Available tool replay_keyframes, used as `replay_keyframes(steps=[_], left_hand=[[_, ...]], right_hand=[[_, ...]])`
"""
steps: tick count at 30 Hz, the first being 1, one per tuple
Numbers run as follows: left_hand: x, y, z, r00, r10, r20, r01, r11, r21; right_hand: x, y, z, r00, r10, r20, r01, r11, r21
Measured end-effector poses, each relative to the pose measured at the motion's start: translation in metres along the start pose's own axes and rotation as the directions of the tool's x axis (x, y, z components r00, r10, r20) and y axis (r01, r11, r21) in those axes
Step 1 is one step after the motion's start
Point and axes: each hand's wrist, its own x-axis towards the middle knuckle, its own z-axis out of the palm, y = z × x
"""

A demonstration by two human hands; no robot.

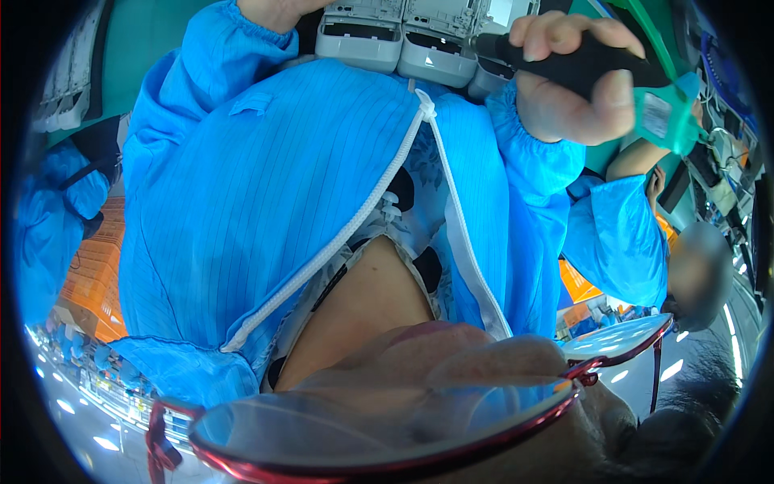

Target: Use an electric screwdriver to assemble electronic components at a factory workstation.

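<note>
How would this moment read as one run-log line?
right hand: closed around black handheld tool | tool tip: appears near light grey housings | left hand: cut off by upper edge, hold unclear

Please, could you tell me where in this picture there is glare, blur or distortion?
Head view: ceiling lights shine as bright patches at the lower left; pale reflections lie on the red-framed glasses. Same head view: a co-worker's head is heavily blurred, the right hand around the black tool looks slightly soft, and fisheye bending grows toward the dark rim.
</note>
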Motion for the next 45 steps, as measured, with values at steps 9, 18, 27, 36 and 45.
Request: replay_keyframes(steps=[9,18,27,36,45], left_hand=[[0.022,-0.015,-0.027,0.985,-0.007,0.175,0.035,0.987,-0.156],[0.018,-0.015,-0.013,0.998,0.034,0.047,-0.030,0.995,-0.097],[0.016,-0.017,-0.021,0.996,0.032,0.079,-0.021,0.990,-0.140],[0.013,-0.020,-0.018,0.999,0.029,0.042,-0.023,0.991,-0.134],[0.002,-0.017,-0.010,0.995,-0.029,0.094,0.034,0.998,-0.053]], right_hand=[[-0.013,0.009,-0.026,0.989,-0.142,-0.049,0.129,0.969,-0.209],[-0.023,0.026,0.014,0.961,0.004,-0.275,0.059,0.974,0.218],[-0.024,-0.001,-0.001,0.992,0.051,-0.118,-0.077,0.970,-0.232],[-0.022,-0.005,0.022,0.975,0.169,-0.141,-0.205,0.933,-0.296],[-0.017,-0.003,0.013,0.987,0.163,-0.008,-0.160,0.957,-0.244]])
